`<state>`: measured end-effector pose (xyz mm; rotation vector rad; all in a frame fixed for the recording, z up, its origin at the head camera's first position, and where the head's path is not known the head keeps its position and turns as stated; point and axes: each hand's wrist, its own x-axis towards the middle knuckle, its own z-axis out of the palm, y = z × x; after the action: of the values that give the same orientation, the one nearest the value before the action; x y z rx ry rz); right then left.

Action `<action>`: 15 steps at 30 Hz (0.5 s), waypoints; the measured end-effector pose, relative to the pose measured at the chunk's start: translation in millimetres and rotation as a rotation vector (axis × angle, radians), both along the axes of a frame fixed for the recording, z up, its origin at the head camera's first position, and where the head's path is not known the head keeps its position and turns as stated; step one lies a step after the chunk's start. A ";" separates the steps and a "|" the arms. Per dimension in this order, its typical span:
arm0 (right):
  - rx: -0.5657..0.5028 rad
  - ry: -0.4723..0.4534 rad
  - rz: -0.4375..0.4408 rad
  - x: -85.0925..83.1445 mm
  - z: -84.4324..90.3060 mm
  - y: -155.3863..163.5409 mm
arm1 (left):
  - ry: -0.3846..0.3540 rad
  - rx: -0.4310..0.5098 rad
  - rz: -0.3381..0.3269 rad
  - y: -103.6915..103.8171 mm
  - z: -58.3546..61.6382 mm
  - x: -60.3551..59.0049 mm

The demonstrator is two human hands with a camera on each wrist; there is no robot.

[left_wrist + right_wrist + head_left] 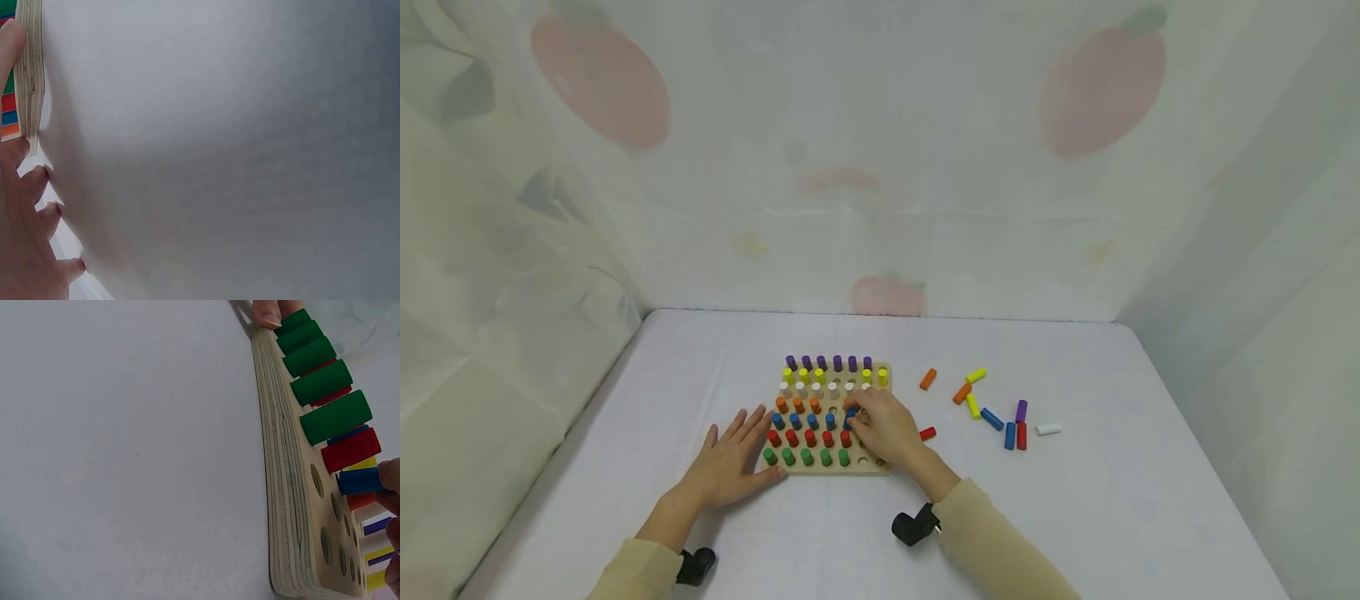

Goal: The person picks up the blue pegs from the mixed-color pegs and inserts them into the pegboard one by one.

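My right hand point(883, 427) pinches a blue peg point(851, 412) between the fingertips, low in the middle of the frame, above the wooden pegboard point(880, 468). The peg's long axis stands upright, directly over the blue row, beside an empty hole. My left hand point(730, 458) lies flat with straight fingers, thumb touching the board's left corner, and holds nothing.
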<state>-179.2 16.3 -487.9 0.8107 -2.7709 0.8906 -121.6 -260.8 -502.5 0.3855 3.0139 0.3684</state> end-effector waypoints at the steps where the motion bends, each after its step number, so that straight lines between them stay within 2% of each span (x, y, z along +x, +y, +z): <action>1: 0.002 0.000 0.000 0.3 0.6 0.1 | -0.002 -0.001 0.000 0.2 0.1 0.1; 11: 0.000 0.036 0.021 1.0 2.9 0.8 | -0.003 -0.002 0.000 1.5 2.2 0.8; 15: -0.008 0.016 0.024 1.1 2.9 0.2 | -0.002 -0.002 0.001 1.4 1.5 0.6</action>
<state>-178.1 16.5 -485.0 0.8481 -2.7473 0.8946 -121.0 -259.4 -501.0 0.3829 3.0122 0.3655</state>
